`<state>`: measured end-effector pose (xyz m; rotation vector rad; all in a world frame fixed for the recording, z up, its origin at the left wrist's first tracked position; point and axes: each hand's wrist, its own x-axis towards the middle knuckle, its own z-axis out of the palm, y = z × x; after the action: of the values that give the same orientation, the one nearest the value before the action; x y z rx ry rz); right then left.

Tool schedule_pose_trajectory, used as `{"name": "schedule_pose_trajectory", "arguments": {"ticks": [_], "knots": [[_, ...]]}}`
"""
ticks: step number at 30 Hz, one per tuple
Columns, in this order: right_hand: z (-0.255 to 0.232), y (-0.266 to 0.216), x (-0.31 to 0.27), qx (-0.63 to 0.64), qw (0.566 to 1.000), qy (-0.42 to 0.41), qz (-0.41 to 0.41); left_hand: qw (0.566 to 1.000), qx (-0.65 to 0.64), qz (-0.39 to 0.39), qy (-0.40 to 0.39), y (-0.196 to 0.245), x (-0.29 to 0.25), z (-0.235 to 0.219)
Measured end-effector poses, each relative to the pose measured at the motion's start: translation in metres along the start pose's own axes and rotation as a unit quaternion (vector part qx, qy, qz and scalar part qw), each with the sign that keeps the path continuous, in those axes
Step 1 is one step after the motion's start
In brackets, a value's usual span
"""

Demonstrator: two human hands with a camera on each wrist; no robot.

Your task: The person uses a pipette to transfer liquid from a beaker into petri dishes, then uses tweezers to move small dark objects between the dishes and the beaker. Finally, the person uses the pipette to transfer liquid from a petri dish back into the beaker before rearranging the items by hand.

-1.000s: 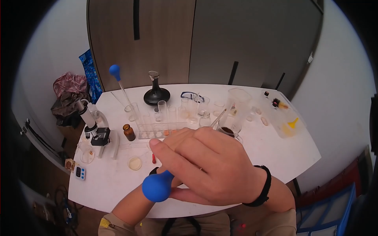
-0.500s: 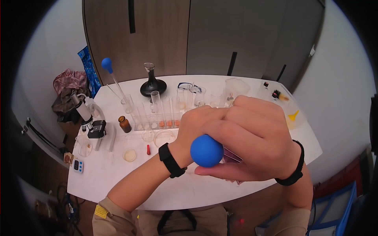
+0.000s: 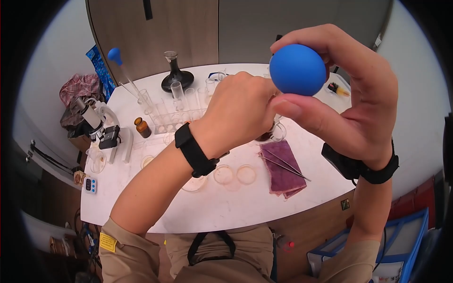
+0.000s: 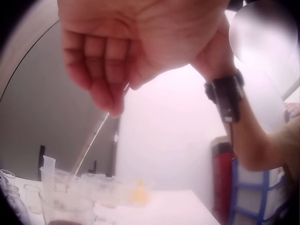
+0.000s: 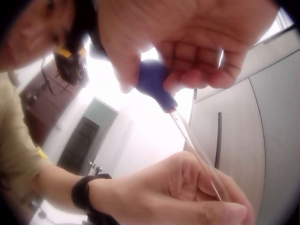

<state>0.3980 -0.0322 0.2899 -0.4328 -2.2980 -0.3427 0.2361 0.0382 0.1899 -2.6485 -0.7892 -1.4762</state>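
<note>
My right hand (image 3: 365, 101) pinches a round blue rubber bulb (image 3: 298, 70) between thumb and fingertips, high over the right half of the table. From the bulb a thin glass pipette tube (image 5: 185, 132) runs down to my left hand (image 3: 240, 108), whose thumb and fingers pinch it. Below the left fingers, the tube (image 4: 91, 143) slants down toward a clear beaker (image 4: 65, 206) with something dark at its bottom; glare blurs the lower tip. In the head view my left hand covers part of the glassware behind it.
A purple cloth (image 3: 278, 181) with metal tweezers (image 3: 290, 168) lies at the right front, beside petri dishes (image 3: 223, 175). Leftward stand a test tube rack (image 3: 191, 115), a brown bottle (image 3: 142, 128), a microscope (image 3: 125, 144), a timer (image 3: 90, 185) and a dark-filled flask (image 3: 177, 81).
My right hand has risen and moved right with the blue bulb, and now stands apart from the left hand. The cloth, tweezers and petri dishes have come into sight. The head view has shifted.
</note>
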Motion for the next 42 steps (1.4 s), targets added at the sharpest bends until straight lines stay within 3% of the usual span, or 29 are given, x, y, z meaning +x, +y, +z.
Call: {"name": "schedule_pose_trajectory", "arguments": {"ticks": [1,9,12,19,22,24,28,31,33,34,35,37,39,42], "knots": [[0.001,-0.001,-0.002,0.004,0.999,0.001,0.033,1.000,0.000,0.002,0.000,-0.001,0.001,0.002],[0.014,0.022,-0.019,0.024,0.999,0.040,0.021,0.998,-0.004,-0.042,-0.036,-0.012,0.002,0.018],[0.014,0.025,-0.020,0.010,0.999,0.049,0.007,1.000,0.001,-0.002,0.002,-0.009,0.003,0.020],[0.014,0.026,-0.022,0.003,0.998,0.068,0.001,0.999,0.019,0.003,-0.043,-0.011,0.004,0.019],[0.014,0.023,-0.024,0.008,0.999,0.051,0.012,1.000,-0.016,0.004,-0.004,-0.007,0.002,0.019],[0.015,0.022,-0.023,0.022,0.998,0.051,0.022,0.999,-0.019,-0.034,-0.028,-0.007,0.000,0.018],[0.008,0.010,-0.024,0.027,0.997,0.033,0.065,0.996,0.004,-0.050,-0.068,-0.003,0.000,0.011],[0.002,-0.001,-0.023,0.009,0.999,0.026,0.028,0.995,-0.078,-0.063,0.001,0.007,-0.001,0.006],[0.008,-0.018,-0.024,0.030,0.999,0.038,0.016,0.968,-0.227,-0.104,-0.022,0.011,-0.002,0.001],[0.009,-0.029,-0.027,0.003,1.000,0.023,0.013,0.990,-0.139,-0.022,0.029,0.011,-0.001,0.001],[0.011,-0.041,-0.031,-0.023,1.000,0.009,0.011,0.986,-0.152,-0.063,-0.013,0.013,-0.004,-0.005],[0.021,-0.061,-0.038,-0.009,1.000,-0.009,-0.028,0.948,-0.299,-0.111,-0.006,0.023,-0.014,-0.010],[0.037,-0.081,-0.053,-0.016,0.998,-0.023,-0.062,0.899,-0.395,-0.177,-0.066,0.033,-0.025,-0.032],[0.056,-0.106,-0.062,0.010,0.995,-0.050,-0.083,0.838,-0.515,-0.171,-0.065,0.028,-0.059,-0.042]]}}
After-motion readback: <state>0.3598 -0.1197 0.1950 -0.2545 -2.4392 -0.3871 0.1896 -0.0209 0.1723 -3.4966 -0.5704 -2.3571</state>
